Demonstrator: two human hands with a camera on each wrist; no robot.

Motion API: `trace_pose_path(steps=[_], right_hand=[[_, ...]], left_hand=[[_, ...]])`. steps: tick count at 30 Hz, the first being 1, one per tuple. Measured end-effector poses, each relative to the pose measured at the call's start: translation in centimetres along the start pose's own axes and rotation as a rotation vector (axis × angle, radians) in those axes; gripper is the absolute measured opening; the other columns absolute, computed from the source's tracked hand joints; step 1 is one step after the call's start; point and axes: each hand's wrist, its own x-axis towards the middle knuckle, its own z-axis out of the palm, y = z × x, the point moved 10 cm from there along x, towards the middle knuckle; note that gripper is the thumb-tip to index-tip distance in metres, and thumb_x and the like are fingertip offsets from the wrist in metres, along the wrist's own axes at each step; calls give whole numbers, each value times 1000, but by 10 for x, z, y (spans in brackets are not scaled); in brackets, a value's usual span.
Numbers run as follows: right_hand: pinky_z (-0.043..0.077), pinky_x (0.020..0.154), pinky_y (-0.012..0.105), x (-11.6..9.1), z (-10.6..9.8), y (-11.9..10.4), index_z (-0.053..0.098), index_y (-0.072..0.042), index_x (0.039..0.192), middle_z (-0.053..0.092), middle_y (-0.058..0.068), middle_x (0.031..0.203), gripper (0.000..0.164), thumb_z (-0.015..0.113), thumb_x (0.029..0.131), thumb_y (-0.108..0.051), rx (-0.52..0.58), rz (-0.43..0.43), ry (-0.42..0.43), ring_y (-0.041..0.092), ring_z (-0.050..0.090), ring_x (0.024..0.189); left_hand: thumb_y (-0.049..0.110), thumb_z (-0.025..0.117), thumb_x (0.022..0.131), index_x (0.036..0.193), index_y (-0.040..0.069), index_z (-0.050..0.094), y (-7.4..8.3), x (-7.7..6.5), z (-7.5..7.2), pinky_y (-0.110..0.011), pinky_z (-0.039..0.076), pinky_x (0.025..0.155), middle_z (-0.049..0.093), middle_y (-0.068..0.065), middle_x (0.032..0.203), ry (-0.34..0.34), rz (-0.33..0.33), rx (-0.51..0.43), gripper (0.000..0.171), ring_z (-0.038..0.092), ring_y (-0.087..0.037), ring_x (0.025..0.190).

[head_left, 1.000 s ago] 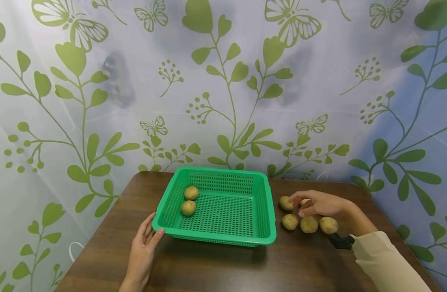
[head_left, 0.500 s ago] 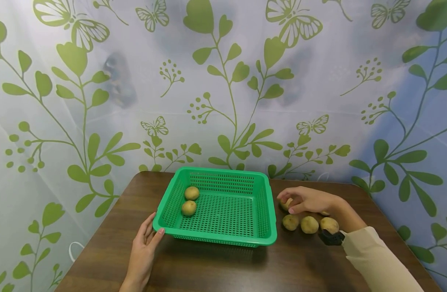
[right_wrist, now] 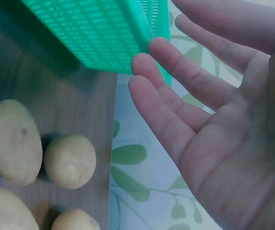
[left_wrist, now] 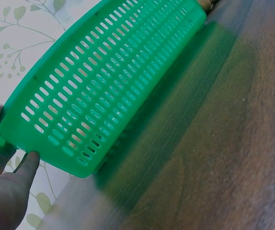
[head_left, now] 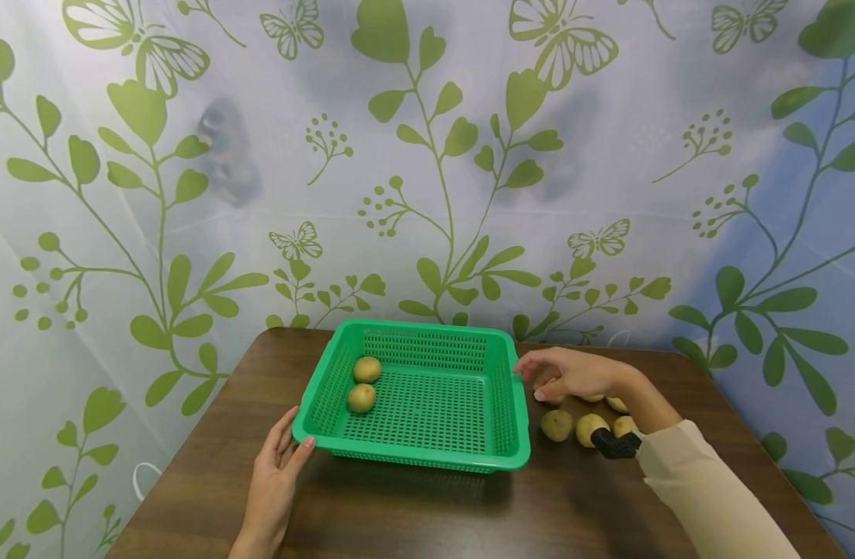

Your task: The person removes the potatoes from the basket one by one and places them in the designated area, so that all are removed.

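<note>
A green perforated plastic basket (head_left: 409, 456) stands on the brown table. At its near left corner my left hand (head_left: 269, 485) grips the rim; in the left wrist view the thumb and fingers (left_wrist: 28, 167) pinch the edge. Inside, two potatoes (head_left: 361, 398) lie along the left side. My right hand (head_left: 577, 374) is at the basket's right rim, with nothing in it. The right wrist view has its fingers (right_wrist: 161, 115) extended and loosely bent, fingertips right by the green rim. Beneath and beside that hand several loose potatoes (head_left: 556, 425) lie on the table, some partly hidden.
The wooden table (head_left: 427, 520) reaches back to a white curtain (head_left: 413, 194) printed with green leaves and butterflies. A black wrist device (head_left: 616, 444) sits below my right wrist, overlapping a potato in the head view. A white cord (head_left: 139, 480) loops by the table's left edge.
My right hand has moved left from above the loose potatoes to the basket's right rim. The left hand, the basket and the two potatoes inside have stayed in place.
</note>
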Motion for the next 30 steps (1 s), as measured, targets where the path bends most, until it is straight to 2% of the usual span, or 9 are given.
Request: trace_pose_path(steps=[8,14,21,26,30], right_hand=[[50,100,49,12,2,-15,52,-4,146,55,20,137,45,65,104,-11,0,-29,-29,37,58,123],[51,98,47,24,5,-23,51,-5,147,52,23,138,45,63,104,-8,-20,-41,-51,38,59,121],[52,98,45,36,10,-32,50,-4,148,52,15,138,47,64,104,-11,29,-44,-78,44,55,126],[52,95,44,46,11,-35,51,-8,149,53,12,139,49,66,104,-19,-24,-59,-84,37,57,124],[52,97,44,55,14,-38,52,-9,149,53,11,140,49,67,103,-19,-48,-58,-92,36,56,125]], left_hand=[[19,62,107,162,11,32,0,0,-1,-16,44,99,35,-14,162,5,-8,-1,64,46,-14,137],[21,62,107,162,13,32,0,-1,-1,-15,44,100,35,-12,162,6,-16,4,63,45,-14,138],[21,63,106,162,11,31,-3,-1,-1,-15,43,100,34,-12,163,10,-25,9,65,43,-15,139],[22,63,106,162,14,32,-5,0,-2,-15,44,100,35,-8,162,13,-37,13,64,42,-18,141],[21,63,106,162,15,32,-5,1,-2,-16,44,100,36,-8,162,9,-35,12,64,43,-19,141]])
